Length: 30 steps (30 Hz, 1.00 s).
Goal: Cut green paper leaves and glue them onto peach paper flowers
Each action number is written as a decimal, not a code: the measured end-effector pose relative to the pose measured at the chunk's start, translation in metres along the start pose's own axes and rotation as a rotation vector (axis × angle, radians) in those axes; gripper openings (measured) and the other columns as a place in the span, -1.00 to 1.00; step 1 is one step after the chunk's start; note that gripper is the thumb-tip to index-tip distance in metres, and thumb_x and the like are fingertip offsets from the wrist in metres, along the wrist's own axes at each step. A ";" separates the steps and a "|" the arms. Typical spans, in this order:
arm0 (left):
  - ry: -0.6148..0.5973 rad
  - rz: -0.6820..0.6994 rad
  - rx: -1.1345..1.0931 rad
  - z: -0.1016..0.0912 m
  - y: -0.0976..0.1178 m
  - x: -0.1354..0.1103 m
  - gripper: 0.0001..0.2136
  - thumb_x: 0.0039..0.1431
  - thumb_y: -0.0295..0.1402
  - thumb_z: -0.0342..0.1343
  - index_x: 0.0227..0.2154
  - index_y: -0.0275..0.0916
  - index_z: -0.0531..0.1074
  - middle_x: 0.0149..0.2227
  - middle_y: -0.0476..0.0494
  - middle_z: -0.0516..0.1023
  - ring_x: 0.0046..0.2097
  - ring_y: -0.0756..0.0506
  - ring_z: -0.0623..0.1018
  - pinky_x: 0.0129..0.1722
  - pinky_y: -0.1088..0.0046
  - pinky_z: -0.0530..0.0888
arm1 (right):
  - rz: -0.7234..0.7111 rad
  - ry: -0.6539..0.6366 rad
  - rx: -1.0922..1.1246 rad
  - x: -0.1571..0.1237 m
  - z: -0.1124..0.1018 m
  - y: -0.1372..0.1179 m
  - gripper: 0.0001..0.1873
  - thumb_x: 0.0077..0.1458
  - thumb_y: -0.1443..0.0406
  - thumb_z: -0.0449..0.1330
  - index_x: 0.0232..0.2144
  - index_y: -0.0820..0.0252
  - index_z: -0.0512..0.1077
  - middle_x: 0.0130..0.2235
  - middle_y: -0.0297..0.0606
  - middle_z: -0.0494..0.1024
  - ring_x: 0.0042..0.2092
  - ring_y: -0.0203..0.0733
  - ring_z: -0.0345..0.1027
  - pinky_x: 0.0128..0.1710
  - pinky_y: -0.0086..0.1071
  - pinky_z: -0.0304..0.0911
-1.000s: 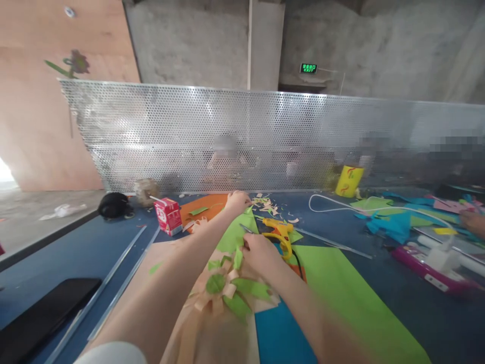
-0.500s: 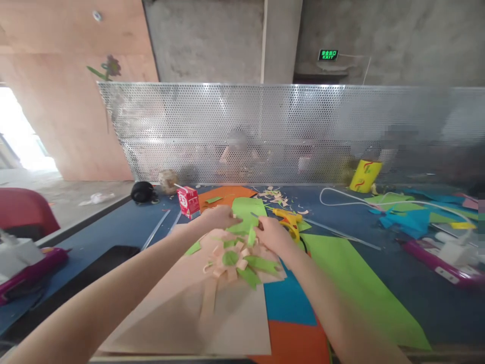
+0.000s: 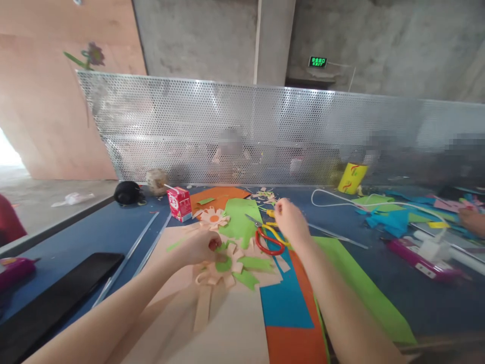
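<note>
My left hand (image 3: 202, 247) is closed in a pinch at the pale paper flower (image 3: 237, 266), a bit of green paper at its fingertips. The flower has curled petals, a green centre and green leaf-like strips, and lies on a large pale sheet (image 3: 223, 323). My right hand (image 3: 290, 220) is closed over the yellow glue gun (image 3: 270, 214), mostly covering it; whether it grips the gun is unclear. Scissors (image 3: 270, 245) with red and yellow handles lie just left of that hand. Behind my left hand rests a smaller paper flower (image 3: 214, 217) with an orange centre.
Green (image 3: 359, 283), blue (image 3: 284, 303) and orange sheets lie around the work. A red drink carton (image 3: 179, 203) stands back left; a black phone-like slab (image 3: 64, 298) lies left. A purple power strip (image 3: 420, 260) and white cable are right. A perforated metal screen (image 3: 189, 131) borders the back.
The scissors now lie uncovered on the paper. My right hand has moved right, over the glue gun. My left hand has come down and nearer to the flower's centre.
</note>
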State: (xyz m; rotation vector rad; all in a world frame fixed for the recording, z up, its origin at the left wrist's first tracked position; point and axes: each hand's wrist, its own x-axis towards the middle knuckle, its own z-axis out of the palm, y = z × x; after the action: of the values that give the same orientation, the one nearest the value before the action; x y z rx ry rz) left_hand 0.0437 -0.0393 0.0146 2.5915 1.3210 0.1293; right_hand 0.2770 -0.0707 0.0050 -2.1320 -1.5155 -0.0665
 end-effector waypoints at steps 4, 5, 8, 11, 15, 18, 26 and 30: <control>0.049 0.041 -0.045 0.009 -0.007 0.001 -0.74 -0.20 -0.13 0.03 -0.65 -0.23 0.24 -0.60 0.05 0.23 -0.53 0.03 0.24 -0.58 0.55 0.05 | 0.238 -0.014 -0.098 0.019 -0.003 0.039 -0.71 0.03 0.17 -0.03 -0.28 0.28 0.27 -0.24 0.04 0.43 -0.14 0.07 0.31 -0.29 -0.23 0.17; 0.045 0.049 -0.051 0.012 -0.008 0.002 -0.75 -0.20 -0.14 0.03 -0.66 -0.24 0.22 -0.61 0.05 0.21 -0.53 0.03 0.23 -0.58 0.54 0.05 | 0.265 -0.052 -0.101 0.021 0.001 0.046 -0.65 -0.03 0.12 0.03 -0.30 0.30 0.28 -0.25 0.05 0.44 -0.17 0.09 0.33 -0.32 -0.24 0.19; 0.029 0.063 -0.089 0.018 -0.010 0.004 -0.77 -0.19 -0.19 0.02 -0.67 -0.24 0.18 -0.64 0.07 0.16 -0.54 0.03 0.21 -0.57 0.54 0.05 | 0.278 -0.118 -0.097 0.024 0.014 0.053 -0.53 -0.14 0.09 0.13 -0.24 0.33 0.26 -0.23 0.05 0.45 -0.20 0.05 0.36 -0.36 -0.29 0.22; 0.030 0.059 -0.144 0.022 -0.012 0.005 -0.78 -0.19 -0.19 0.03 -0.66 -0.23 0.19 -0.63 0.06 0.17 -0.53 0.03 0.22 -0.57 0.54 0.07 | 0.258 -0.130 -0.094 0.023 0.018 0.049 -0.55 -0.15 0.18 0.16 -0.21 0.35 0.24 -0.23 0.06 0.46 -0.21 -0.01 0.38 -0.38 -0.36 0.22; 0.072 0.029 -0.181 0.020 -0.015 0.004 -0.77 -0.23 -0.17 0.09 -0.56 -0.22 0.28 -0.53 0.01 0.30 -0.46 -0.02 0.30 -0.52 0.53 0.16 | 0.260 -0.123 -0.097 0.022 0.010 0.047 -0.57 -0.23 0.26 0.23 -0.27 0.38 0.28 -0.29 0.07 0.47 -0.29 -0.04 0.40 -0.44 -0.39 0.19; 0.071 0.017 -0.255 0.017 -0.017 0.003 -0.76 -0.23 -0.17 0.09 -0.51 -0.22 0.30 -0.48 -0.01 0.34 -0.42 -0.03 0.34 -0.48 0.53 0.21 | 0.282 -0.081 -0.100 0.022 0.004 0.050 -0.59 -0.21 0.27 0.22 -0.26 0.37 0.28 -0.30 0.05 0.47 -0.31 -0.06 0.39 -0.47 -0.40 0.16; 0.101 0.061 -0.489 0.019 -0.020 0.007 -0.73 -0.21 -0.16 0.09 -0.48 -0.22 0.26 -0.59 0.09 0.23 -0.53 0.03 0.26 -0.54 0.54 0.18 | 0.183 -0.012 -0.088 0.014 -0.002 0.036 -0.78 0.00 0.16 0.01 -0.38 0.18 0.31 -0.33 -0.15 0.47 -0.30 -0.13 0.35 -0.45 -0.41 0.10; 0.172 0.056 -0.573 0.014 -0.019 0.006 -0.75 -0.16 -0.17 0.08 -0.52 -0.25 0.24 -0.56 0.07 0.21 -0.51 0.05 0.25 -0.52 0.54 0.18 | -0.149 -0.168 0.009 0.002 0.005 0.008 -0.72 0.00 0.07 0.01 -0.42 0.14 0.32 -0.42 -0.32 0.46 -0.40 -0.28 0.31 -0.44 -0.47 0.10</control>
State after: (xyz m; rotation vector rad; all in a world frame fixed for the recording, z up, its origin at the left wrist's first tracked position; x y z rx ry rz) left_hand 0.0343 -0.0262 -0.0035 2.1584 1.0600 0.6502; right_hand 0.2835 -0.0686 -0.0014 -2.0577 -1.7659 0.0686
